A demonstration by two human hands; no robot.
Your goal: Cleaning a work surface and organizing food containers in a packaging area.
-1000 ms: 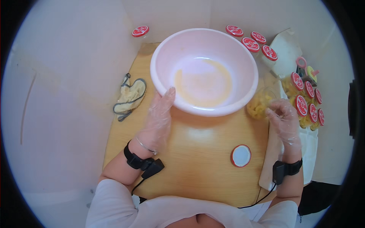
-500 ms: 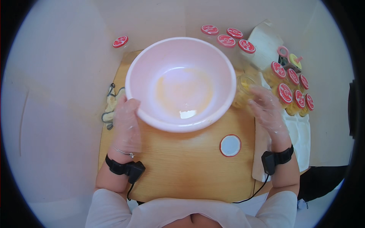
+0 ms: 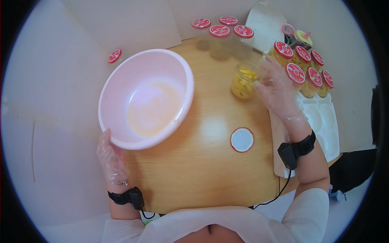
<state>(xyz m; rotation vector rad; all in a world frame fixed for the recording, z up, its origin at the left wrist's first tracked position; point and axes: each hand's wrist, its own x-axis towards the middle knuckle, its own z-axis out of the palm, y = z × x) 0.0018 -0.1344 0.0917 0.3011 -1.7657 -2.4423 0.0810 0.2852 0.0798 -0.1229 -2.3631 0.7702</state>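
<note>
The pink basin (image 3: 133, 77) is at the left part of the wooden table (image 3: 194, 178), with some thin yellowish liquid on its bottom. The left hand (image 3: 112, 158), in a clear plastic glove, holds it at the near left of the rim. Its thumb lies up on the rim and the other fingers are closed on the outer side, partly hidden. The left forearm comes almost straight up from the lower edge.

The open glass jar (image 3: 244, 86) with yellow pieces stands upright on the table, well apart from the basin. The right hand (image 3: 279, 91), gloved also, is at its right side. This forearm leans inward to the upper left, the wrist nearly straight. The fingers are curved, with the thumb toward the jar; I cannot tell whether they grip it or only stay near.

Closer to the person, a jar lid (image 3: 242, 139) lies with its white inside upward. Beyond the right hand are red-lidded filled jars (image 3: 313, 79) and a white tray (image 3: 322, 121).
</note>
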